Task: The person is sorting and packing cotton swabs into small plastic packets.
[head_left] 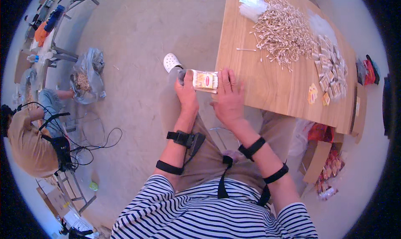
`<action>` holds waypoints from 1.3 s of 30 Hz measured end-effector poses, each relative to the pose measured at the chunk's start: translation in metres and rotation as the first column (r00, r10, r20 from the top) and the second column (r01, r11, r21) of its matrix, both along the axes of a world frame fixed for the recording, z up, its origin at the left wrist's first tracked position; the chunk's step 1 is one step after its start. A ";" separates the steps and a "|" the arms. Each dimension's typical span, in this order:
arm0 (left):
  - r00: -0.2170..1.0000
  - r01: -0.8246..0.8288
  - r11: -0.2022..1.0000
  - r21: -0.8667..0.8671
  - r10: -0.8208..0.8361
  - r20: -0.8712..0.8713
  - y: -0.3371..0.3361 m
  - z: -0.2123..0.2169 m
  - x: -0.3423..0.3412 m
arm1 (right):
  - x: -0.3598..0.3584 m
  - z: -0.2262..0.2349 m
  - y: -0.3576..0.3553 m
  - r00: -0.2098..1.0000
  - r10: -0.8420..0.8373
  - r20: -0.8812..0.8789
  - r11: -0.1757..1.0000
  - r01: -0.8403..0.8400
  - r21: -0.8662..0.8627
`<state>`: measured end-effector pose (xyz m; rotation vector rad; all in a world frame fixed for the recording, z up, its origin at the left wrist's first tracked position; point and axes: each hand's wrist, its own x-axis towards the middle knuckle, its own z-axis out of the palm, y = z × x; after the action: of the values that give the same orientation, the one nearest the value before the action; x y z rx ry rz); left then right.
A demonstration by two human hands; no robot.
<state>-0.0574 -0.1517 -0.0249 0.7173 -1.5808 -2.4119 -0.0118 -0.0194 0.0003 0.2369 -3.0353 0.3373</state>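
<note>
A small clear pack of cotton swabs (205, 80) with a yellow and red label is held level between my hands, just off the table's left edge. My left hand (187, 96) is closed around its left end. My right hand (230, 102) grips the right end, fingers laid over it; the thumb tip shows lower down, and the underside of the grip is hidden. To the right, a large heap of loose cotton swabs (284, 28) covers part of the wooden table (238, 78). One single swab (246, 50) lies apart from the heap.
Several filled swab packs (332, 68) are piled at the table's right, near yellow label cards (312, 93). Clear plastic bags (253, 7) lie beside the heap. Below stands an open cardboard box (316, 161). At left, another person (33, 143) sits near a plastic bag of swabs (88, 78) and cables.
</note>
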 end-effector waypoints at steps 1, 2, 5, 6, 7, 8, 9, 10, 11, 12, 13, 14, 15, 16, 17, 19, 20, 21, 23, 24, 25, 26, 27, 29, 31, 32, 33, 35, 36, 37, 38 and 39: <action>1.000 0.014 1.000 -0.006 -0.014 -0.004 -0.002 -0.003 0.000 | -0.003 -0.001 0.007 0.998 0.062 -0.018 0.998 -0.062 -0.010; 1.000 0.015 1.000 -0.005 -0.015 -0.003 -0.001 -0.002 0.000 | -0.007 0.003 0.010 0.998 0.060 -0.018 0.998 -0.061 -0.010; 1.000 0.016 1.000 0.007 -0.016 -0.007 -0.001 0.002 0.001 | -0.018 0.018 0.014 0.997 0.076 0.013 0.996 -0.076 -0.038; 1.000 0.012 1.000 -0.005 -0.012 -0.014 0.000 0.002 0.000 | -0.019 0.019 0.012 0.996 0.090 0.010 0.996 -0.089 -0.025; 1.000 0.009 1.000 -0.017 -0.010 -0.021 0.000 0.002 0.000 | -0.020 0.019 0.011 0.995 0.102 0.008 0.995 -0.102 -0.011; 1.000 0.012 1.000 -0.018 -0.012 -0.021 0.000 0.001 0.000 | -0.019 0.021 0.008 0.995 0.100 0.007 0.995 -0.100 -0.012; 1.000 0.001 0.999 0.050 -0.001 -0.004 0.001 0.000 -0.001 | -0.019 0.022 0.003 0.994 0.092 0.052 0.996 -0.092 -0.013; 1.000 -0.010 0.993 0.118 0.008 0.014 0.001 0.000 -0.001 | -0.019 0.023 0.001 0.992 0.084 0.097 0.996 -0.083 -0.014; 1.000 -0.010 0.993 0.115 0.008 0.013 0.000 -0.002 -0.001 | -0.019 0.022 0.001 0.992 0.084 0.096 0.996 -0.083 -0.016; 1.000 0.015 0.993 0.116 -0.014 -0.014 -0.002 -0.003 0.000 | -0.019 0.020 0.003 0.992 0.095 0.088 0.995 -0.093 -0.028; 0.999 0.040 0.992 0.117 -0.035 -0.041 -0.003 -0.005 0.000 | -0.020 0.019 0.003 0.991 0.106 0.079 0.994 -0.103 -0.039; 0.999 0.040 0.992 0.117 -0.035 -0.039 -0.003 -0.003 0.000 | -0.018 0.019 0.003 0.991 0.106 0.080 0.994 -0.103 -0.039; 0.999 0.038 0.993 0.110 -0.037 -0.011 -0.002 -0.001 0.000 | -0.015 0.018 0.004 0.996 0.066 0.061 0.997 -0.065 -0.032; 0.999 0.037 0.994 0.104 -0.039 0.017 -0.001 0.001 0.000 | -0.010 0.017 0.004 0.999 0.026 0.042 0.999 -0.025 -0.025; 0.999 0.034 0.994 0.101 -0.036 0.017 -0.002 0.003 0.000 | -0.002 0.016 0.001 0.999 0.029 0.042 0.999 -0.028 -0.028; 1.000 0.029 0.993 0.116 -0.029 -0.001 0.000 0.005 0.000 | 0.015 0.012 -0.007 0.994 -0.090 0.068 0.996 0.090 0.008; 1.000 0.028 0.992 0.121 -0.029 0.003 0.001 0.004 0.000 | 0.016 0.011 -0.010 0.993 -0.091 0.072 0.996 0.090 0.013; 1.000 0.010 0.993 0.120 -0.012 0.015 0.001 0.003 0.000 | 0.018 0.011 -0.013 0.992 -0.101 0.081 0.995 0.099 0.024; 1.000 -0.005 0.993 0.117 0.002 0.026 0.000 0.001 0.000 | 0.018 0.012 -0.019 0.990 -0.114 0.088 0.993 0.111 0.032; 0.999 0.004 0.994 0.107 -0.007 0.033 -0.001 0.000 0.000 | 0.017 0.012 -0.023 0.990 -0.115 0.079 0.993 0.113 0.031; 0.999 0.012 0.995 0.097 -0.016 0.040 -0.001 -0.001 0.000 | 0.016 0.013 -0.025 0.991 -0.117 0.071 0.993 0.115 0.030; 0.999 0.014 0.995 0.096 -0.017 0.040 -0.001 -0.002 0.000 | 0.016 0.014 -0.026 0.990 -0.118 0.071 0.993 0.116 0.029; 0.999 -0.006 0.994 0.105 0.001 0.043 0.000 -0.002 -0.001 | 0.015 0.015 -0.027 0.990 -0.121 0.068 0.993 0.119 0.027; 0.999 -0.024 0.993 0.114 0.019 0.047 0.001 -0.003 -0.001 | 0.014 0.012 -0.026 0.990 -0.124 0.066 0.992 0.123 0.025; 0.999 0.026 0.993 0.119 -0.031 0.039 0.001 -0.001 0.000 | 0.012 0.001 -0.022 0.997 -0.075 -0.014 0.997 0.076 0.024; 0.999 0.022 0.993 0.117 -0.027 0.036 0.000 -0.003 -0.001 | 0.011 0.000 -0.021 0.997 -0.071 -0.017 0.997 0.072 0.022; 0.999 0.022 0.995 0.097 -0.027 0.047 -0.001 -0.004 -0.001 | 0.009 0.000 -0.020 0.999 -0.051 0.003 0.998 0.051 0.036; 0.998 0.018 0.997 0.076 -0.022 0.055 -0.007 -0.009 0.000 | 0.008 0.003 -0.017 0.999 -0.027 0.020 0.999 0.026 0.048; 0.993 0.062 0.992 0.112 -0.072 0.091 -0.013 -0.013 0.002 | 0.009 0.007 -0.014 0.999 -0.008 0.036 0.999 0.010 -0.038; 0.985 0.104 0.983 0.149 -0.123 0.125 -0.017 -0.016 0.005 | 0.010 0.011 -0.014 0.999 0.012 0.052 0.992 -0.006 -0.124; 0.985 0.103 0.983 0.149 -0.122 0.122 -0.014 -0.011 0.010 | 0.010 0.012 -0.013 0.999 0.013 0.050 0.992 -0.007 -0.124; 0.991 0.093 0.955 0.283 -0.117 0.071 -0.008 0.000 0.015 | 0.009 0.013 -0.014 0.999 -0.007 0.034 0.988 0.012 -0.153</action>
<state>-0.0428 -0.1599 -0.0252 0.8141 -1.3524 -2.7536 -0.0027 -0.0333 0.0132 0.2081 -3.0220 0.5770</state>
